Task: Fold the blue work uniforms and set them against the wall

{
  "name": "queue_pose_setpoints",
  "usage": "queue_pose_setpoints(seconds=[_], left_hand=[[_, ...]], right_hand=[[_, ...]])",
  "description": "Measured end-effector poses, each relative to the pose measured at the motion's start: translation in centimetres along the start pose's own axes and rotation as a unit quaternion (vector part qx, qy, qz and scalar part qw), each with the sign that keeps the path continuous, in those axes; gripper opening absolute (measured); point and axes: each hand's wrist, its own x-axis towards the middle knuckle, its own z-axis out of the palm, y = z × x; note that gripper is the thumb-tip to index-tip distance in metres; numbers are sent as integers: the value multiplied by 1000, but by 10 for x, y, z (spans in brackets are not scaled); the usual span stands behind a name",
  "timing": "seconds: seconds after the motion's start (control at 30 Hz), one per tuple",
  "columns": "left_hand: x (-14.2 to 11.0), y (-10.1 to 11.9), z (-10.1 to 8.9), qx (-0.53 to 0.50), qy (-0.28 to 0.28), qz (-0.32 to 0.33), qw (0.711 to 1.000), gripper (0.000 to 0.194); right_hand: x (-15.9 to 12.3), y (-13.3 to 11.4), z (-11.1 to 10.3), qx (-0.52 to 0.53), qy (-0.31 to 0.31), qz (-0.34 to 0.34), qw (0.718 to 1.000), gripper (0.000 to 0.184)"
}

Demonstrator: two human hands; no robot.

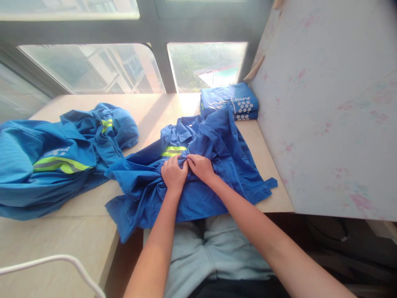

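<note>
A blue work jacket (217,153) with a yellow and grey reflective stripe lies spread in front of me, its collar towards the window and its lower edge hanging over the near edge. My left hand (174,171) is closed on the front of the jacket, just below the stripe. Right beside it, my right hand (200,166) pinches the same front edge, the fingertips of both hands almost touching. Whatever small part sits between the fingertips is hidden. One cuff points left, the other reaches right.
More blue clothing (71,145) with reflective stripes lies heaped on the left. Folded blue garments (231,101) with white print are stacked by the window (204,66). A floral-patterned wall (328,116) bounds the right side. A white cable (58,258) crosses the lower left.
</note>
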Motion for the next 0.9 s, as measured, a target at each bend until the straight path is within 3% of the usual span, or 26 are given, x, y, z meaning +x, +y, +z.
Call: queue_pose_setpoints(seconds=[0.17,0.33,0.53,0.7,0.9], left_hand=[[-2,-5,-1,-3,21,-7,1000,24],[-5,-10,-2,-36,16,41,998,25],[-10,-15,3,-125,47,85,987,38],[-11,-11,-2,-145,26,127,981,41],[-11,-5,-7,-62,-26,89,994,29]], right_hand=[[-13,5,2,13,2,8,1000,38],[-21,0,2,-52,4,-51,997,39],[-22,0,-2,-71,91,-121,986,31],[-21,2,-2,-12,96,-122,988,30],[-23,2,-2,23,84,-65,994,29]])
